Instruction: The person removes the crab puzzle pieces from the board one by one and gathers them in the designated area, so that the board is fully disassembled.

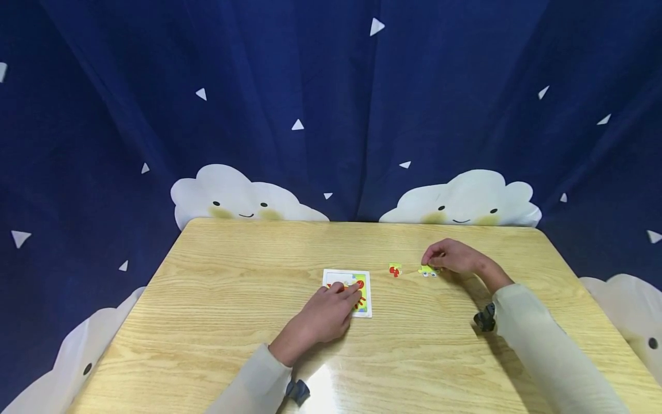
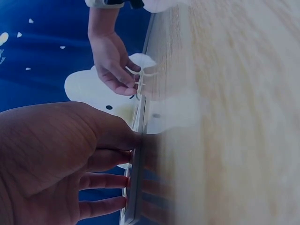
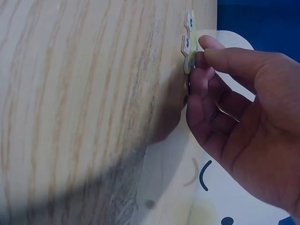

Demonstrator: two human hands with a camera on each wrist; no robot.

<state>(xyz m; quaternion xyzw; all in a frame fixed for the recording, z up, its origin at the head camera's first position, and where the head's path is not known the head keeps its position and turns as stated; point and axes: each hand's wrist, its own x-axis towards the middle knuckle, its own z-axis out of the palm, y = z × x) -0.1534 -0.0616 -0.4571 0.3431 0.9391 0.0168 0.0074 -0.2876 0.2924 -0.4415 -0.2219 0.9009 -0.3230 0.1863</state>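
A white-framed jigsaw board (image 1: 347,272) with a partly filled red, yellow and green picture lies near the middle of the wooden table. My left hand (image 1: 327,310) rests over its lower left, the fairly straight fingers pressing on the picture and hiding part of it; in the left wrist view the thumb is at the board's edge. To the right, my right hand (image 1: 453,256) pinches a yellow puzzle piece (image 1: 427,270) with two printed eyes, thumb and fingertips at its edge. In the right wrist view this puzzle piece (image 3: 187,44) appears nearly edge-on, close over the table.
Another puzzle piece (image 1: 395,269), red and yellow, lies between the board and my right hand. The wooden table (image 1: 233,276) ends at the back against a dark blue curtain (image 1: 331,115) printed with white clouds and triangles. Dark straps are on both wrists.
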